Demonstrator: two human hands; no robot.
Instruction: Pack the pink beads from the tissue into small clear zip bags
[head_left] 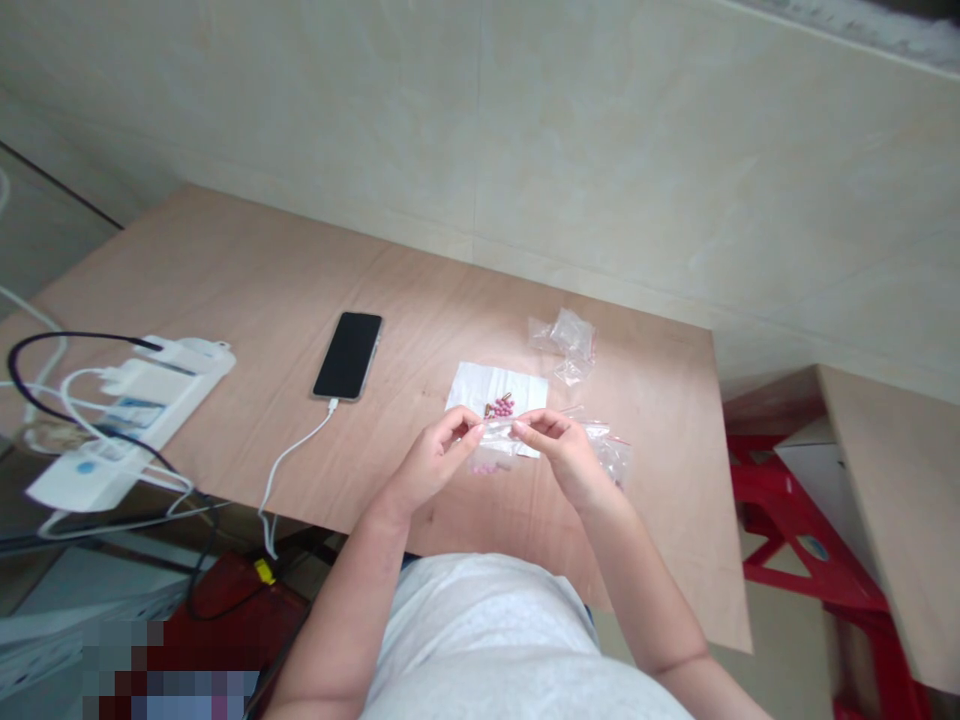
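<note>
Between my two hands hangs a small clear plastic bag point(491, 458) with a few pink pieces low inside it. My left hand point(442, 450) pinches the bag's top edge at one end. At the other end of that edge, my right hand point(559, 445) pinches it between thumb and fingers. Just beyond my fingertips a white paper sheet point(469, 382) lies on the table, partly covered by the bag and hands. On it rests a small pile of pink pills point(504, 407) with a few darker capsules. More clear plastic bags point(615, 458) lie beside my right hand.
Crumpled clear bags point(571, 340) lie farther back on the wooden table point(420, 300). To the left are a black phone point(349, 356) on a white charging cable point(289, 450) and a power strip point(97, 475) with several cords. A red stool point(802, 540) stands at the right.
</note>
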